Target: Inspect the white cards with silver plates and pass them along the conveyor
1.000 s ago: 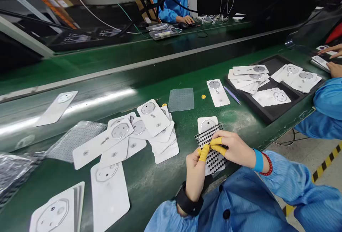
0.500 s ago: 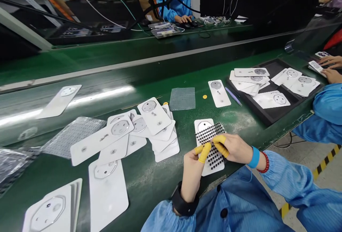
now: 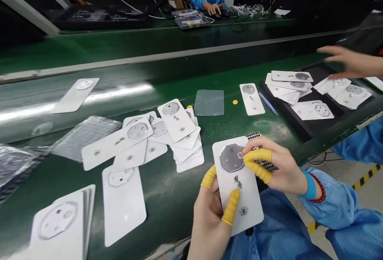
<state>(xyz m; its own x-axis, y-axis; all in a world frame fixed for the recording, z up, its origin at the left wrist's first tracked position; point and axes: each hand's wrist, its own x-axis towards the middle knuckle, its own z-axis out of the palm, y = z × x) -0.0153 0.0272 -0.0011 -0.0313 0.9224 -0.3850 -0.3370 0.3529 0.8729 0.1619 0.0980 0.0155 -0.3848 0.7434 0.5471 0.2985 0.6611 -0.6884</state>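
My left hand (image 3: 214,212), wearing yellow finger cots, grips a white rounded panel (image 3: 249,208) by its left side, thumb on the front. The panel is raised and tilted, with a grey octagonal window, dark lettering and a small emblem. My right hand (image 3: 272,162) has its thumb and fingers pinched together at the window's right edge, beside a small clear circle. Whatever lies between those fingertips is too small to make out. A sheet of black dots (image 3: 253,135) shows behind the right hand, partly covered; I cannot tell whether that hand also holds it.
Loose white panels (image 3: 134,190) overlap at the left. A black tray (image 3: 302,126) with more panels stands right, a co-worker's hand (image 3: 350,60) above it. Purple tweezers (image 3: 268,103), a single panel (image 3: 252,99), a yellow finger cot (image 3: 235,102) and bubble wrap (image 3: 209,102) lie ahead.
The panel under the dot sheet has been lifted into my left hand. My right hand has moved from the sheet's middle to the panel's window. A co-worker's hand now reaches over the tray.
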